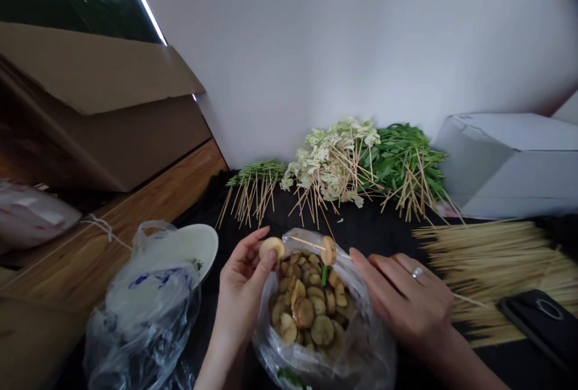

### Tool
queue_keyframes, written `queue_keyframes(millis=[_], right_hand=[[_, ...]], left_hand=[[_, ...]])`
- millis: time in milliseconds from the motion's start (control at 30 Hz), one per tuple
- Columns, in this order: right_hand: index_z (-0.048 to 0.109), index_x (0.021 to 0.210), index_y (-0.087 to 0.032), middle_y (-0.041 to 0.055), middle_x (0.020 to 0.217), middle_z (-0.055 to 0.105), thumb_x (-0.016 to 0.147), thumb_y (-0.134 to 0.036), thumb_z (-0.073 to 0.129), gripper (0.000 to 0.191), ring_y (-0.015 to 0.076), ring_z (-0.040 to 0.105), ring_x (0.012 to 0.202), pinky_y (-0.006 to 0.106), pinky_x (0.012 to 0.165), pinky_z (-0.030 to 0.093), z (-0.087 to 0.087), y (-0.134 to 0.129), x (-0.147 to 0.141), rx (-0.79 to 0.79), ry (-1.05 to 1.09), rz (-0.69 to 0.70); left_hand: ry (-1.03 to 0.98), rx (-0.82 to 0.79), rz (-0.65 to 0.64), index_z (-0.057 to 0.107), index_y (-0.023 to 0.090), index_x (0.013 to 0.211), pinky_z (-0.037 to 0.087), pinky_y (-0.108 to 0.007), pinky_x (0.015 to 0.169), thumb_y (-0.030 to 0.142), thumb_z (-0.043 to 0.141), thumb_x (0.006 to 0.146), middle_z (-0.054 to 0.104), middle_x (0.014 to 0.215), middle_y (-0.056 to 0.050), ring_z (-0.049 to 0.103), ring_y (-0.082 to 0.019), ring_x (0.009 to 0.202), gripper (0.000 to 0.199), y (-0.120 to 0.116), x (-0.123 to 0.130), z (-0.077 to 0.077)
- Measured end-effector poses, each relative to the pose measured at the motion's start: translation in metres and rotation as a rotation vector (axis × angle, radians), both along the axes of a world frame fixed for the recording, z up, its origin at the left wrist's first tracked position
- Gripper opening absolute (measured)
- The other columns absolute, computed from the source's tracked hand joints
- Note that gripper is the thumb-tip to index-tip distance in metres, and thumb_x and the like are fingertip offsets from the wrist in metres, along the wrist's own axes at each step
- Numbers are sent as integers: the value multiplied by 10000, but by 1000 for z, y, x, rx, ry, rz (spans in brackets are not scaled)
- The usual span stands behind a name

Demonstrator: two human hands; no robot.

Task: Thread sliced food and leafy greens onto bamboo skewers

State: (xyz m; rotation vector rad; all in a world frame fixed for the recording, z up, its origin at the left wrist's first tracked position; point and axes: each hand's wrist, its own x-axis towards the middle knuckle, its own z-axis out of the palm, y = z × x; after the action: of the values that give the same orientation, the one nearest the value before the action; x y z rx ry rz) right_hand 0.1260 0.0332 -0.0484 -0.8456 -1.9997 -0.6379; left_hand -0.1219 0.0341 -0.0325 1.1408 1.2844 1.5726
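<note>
Thumb and fingertips of the left hand (246, 269) pinch a pale round slice (271, 248), while the right hand (410, 294), a ring on one finger, has its fingers closed over a thin skewer (309, 242) that points toward nine o'clock, its tip just beside that slice. One threaded slice (329, 250) already sits partway along the stick. Below both hands, and serving here as the clock's centre, an open clear bag (374, 342) holds a heap of similar slices (311, 306) (a slim green piece (324, 274) stands out among them). From that bag, skewered green stalks (259, 168) lie at eleven o'clock, pale leafy skewers (332, 164) at twelve and dark green leaf skewers (401, 152) at one, all on black cloth (282, 215). Bare sticks (487, 269) spread at three, a dark phone (537, 324) resting over them; a white box (519, 167) stands at two. A white bowl (208, 245) sits at ten, a crumpled plastic bag (144, 312) at nine, and farther out at ten is a cardboard box (130, 143).
</note>
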Motion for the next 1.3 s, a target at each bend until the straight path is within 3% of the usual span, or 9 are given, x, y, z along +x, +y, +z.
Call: queue_keyframes(millis=[167,267,467,600,767,867,967,1167,1300], right_hand=[[704,1148,-47,110,800,686,927,-39,606,243,209,581,740,349,710,448,-1,2,1,1,22,-38],[696,1163,-46,114,813,694,941,-67,595,244,209,576,742,348,713,445,-2,2,0,10,6,-39],[699,1178,-43,115,849,703,944,-90,600,259,213,545,725,359,687,410,-4,-2,-2,27,-51,-61],[706,1174,-42,115,875,710,941,-91,606,259,218,534,728,364,669,387,-5,-7,-8,48,-84,-58],[709,1151,-27,117,869,710,940,-59,580,250,217,540,733,361,660,383,-6,-8,-11,59,-107,-38],[701,1165,-35,118,887,711,944,-96,597,251,220,559,753,363,681,415,-8,-8,-7,65,-89,-32],[659,1263,-65,112,928,713,971,-151,577,316,199,586,765,353,726,462,-12,-6,1,8,-40,-6],[606,1373,-142,84,920,722,1008,-232,542,381,161,622,758,293,707,472,-18,-6,8,-100,19,18],[607,1376,-161,79,903,729,1014,-226,518,379,155,626,742,281,676,470,-19,-8,7,-121,39,51]], left_hand=[[162,-76,-221,762,242,1046,542,-269,775,278,776,820,779,968,-42,704,-186,865,229,-4,8,-2],[363,-9,-294,790,237,951,536,-301,815,263,733,845,788,950,-51,713,-215,893,123,-4,14,1],[666,138,-14,715,229,880,511,-265,672,340,746,843,737,787,0,673,-170,699,121,-8,28,12],[690,127,-36,638,231,922,503,-227,573,342,768,823,729,750,30,675,-145,612,198,-11,43,11],[721,147,29,657,245,936,534,-226,633,225,695,864,743,766,33,714,-151,656,83,-6,43,9],[705,131,162,711,245,1076,560,-266,709,233,699,853,758,836,3,717,-169,698,224,2,27,7],[405,58,210,722,224,1141,582,-269,750,287,740,834,766,881,-24,722,-166,747,314,9,7,7],[-629,-234,-130,717,146,861,564,-126,572,143,806,749,718,739,-12,683,-84,605,144,7,-4,25],[-971,-397,-180,730,142,1072,563,-92,569,28,608,881,708,759,-39,686,-65,601,254,6,1,31]])
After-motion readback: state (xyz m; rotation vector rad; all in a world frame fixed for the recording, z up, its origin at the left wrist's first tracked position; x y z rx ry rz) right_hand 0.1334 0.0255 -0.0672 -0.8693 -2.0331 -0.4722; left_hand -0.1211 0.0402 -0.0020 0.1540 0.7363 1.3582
